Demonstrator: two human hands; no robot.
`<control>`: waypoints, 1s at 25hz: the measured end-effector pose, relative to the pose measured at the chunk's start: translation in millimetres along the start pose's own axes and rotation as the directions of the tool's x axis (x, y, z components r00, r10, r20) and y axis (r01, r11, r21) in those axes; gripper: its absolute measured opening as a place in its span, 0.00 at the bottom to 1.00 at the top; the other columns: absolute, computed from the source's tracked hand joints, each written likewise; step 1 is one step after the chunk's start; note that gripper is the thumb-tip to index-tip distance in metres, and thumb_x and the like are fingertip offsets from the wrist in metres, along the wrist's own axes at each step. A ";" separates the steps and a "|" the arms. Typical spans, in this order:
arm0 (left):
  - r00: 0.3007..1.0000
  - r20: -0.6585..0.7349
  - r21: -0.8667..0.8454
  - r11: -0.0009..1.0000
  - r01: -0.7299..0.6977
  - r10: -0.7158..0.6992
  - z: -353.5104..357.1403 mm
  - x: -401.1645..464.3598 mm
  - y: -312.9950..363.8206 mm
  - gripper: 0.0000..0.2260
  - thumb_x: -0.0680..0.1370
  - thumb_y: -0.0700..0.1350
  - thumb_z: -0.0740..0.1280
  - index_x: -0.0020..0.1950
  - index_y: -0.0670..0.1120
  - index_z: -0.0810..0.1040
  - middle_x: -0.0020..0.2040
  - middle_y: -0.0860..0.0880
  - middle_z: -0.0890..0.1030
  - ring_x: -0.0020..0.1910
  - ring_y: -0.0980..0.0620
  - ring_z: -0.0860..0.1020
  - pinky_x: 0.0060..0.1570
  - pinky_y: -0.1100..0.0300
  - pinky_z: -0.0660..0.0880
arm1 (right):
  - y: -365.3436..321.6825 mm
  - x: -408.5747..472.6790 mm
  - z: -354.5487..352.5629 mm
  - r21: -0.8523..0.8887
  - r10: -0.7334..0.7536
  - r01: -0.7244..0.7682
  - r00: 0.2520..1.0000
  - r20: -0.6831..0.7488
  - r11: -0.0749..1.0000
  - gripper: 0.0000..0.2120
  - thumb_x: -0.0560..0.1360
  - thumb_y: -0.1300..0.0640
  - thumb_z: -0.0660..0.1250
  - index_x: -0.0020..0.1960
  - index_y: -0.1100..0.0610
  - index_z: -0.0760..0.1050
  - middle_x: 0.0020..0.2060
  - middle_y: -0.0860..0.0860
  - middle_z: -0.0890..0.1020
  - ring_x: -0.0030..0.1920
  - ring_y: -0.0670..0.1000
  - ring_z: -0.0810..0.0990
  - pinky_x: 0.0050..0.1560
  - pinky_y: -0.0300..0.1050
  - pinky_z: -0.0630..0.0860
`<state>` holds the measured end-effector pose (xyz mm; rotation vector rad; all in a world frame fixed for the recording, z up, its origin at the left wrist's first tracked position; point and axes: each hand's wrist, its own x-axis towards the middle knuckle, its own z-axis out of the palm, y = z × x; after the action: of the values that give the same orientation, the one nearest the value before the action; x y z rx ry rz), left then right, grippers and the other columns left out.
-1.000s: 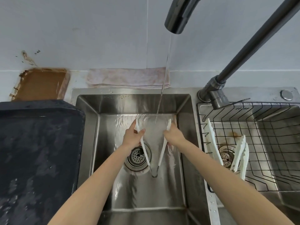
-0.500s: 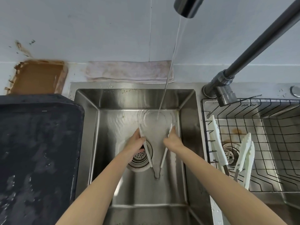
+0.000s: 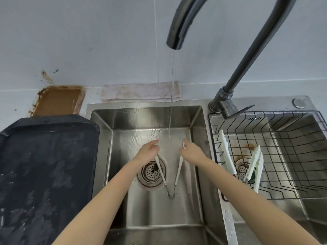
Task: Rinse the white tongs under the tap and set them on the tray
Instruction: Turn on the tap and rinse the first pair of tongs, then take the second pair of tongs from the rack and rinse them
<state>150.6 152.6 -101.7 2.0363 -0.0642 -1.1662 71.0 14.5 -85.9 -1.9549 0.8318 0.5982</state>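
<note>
Fingers of left hand (image 3: pixel 147 152) and right hand (image 3: pixel 192 152) closed on white tongs (image 3: pixel 178 169) (arms splayed), under tap (image 3: pixel 174 39) stream.

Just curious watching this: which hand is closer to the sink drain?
Left. The left hand sits just above the drain, nearly overlapping it. The right hand is off to the drain's right, across the white tongs.

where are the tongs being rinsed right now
In the head view, the white tongs are spread in a V low in the left sink basin, one arm in each hand, beside the drain strainer.
</note>
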 end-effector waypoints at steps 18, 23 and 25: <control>0.860 0.319 0.821 0.336 -0.461 0.399 131.6 -82.3 111.2 0.19 0.80 0.46 0.56 0.70 0.45 0.67 0.64 0.42 0.75 0.62 0.44 0.73 0.60 0.50 0.72 | 115.9 -102.5 -121.9 -0.245 -0.010 -0.054 0.968 -0.252 0.968 0.21 0.78 0.57 0.57 0.70 0.62 0.65 0.51 0.57 0.80 0.49 0.55 0.79 0.46 0.44 0.73; 0.891 0.310 0.876 0.263 -0.403 0.332 162.0 -71.9 107.5 0.19 0.80 0.46 0.56 0.71 0.44 0.67 0.66 0.42 0.71 0.65 0.42 0.71 0.59 0.49 0.71 | 133.4 -86.6 -117.4 -0.301 -0.054 -0.018 0.971 -0.231 0.954 0.20 0.77 0.59 0.57 0.69 0.58 0.67 0.61 0.59 0.76 0.56 0.57 0.78 0.52 0.47 0.75; 0.897 0.339 0.897 0.189 -0.399 0.285 166.9 -66.1 105.3 0.20 0.79 0.43 0.55 0.71 0.45 0.65 0.67 0.40 0.71 0.66 0.41 0.69 0.59 0.49 0.71 | 134.9 -78.5 -113.2 -0.370 -0.106 0.026 0.974 -0.198 0.929 0.19 0.76 0.62 0.57 0.67 0.57 0.70 0.63 0.59 0.73 0.57 0.58 0.78 0.54 0.48 0.76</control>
<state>19.8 5.6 -33.9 2.7104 -1.6189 -0.9597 -72.7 -109.5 -52.2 -2.4132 0.8253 0.5355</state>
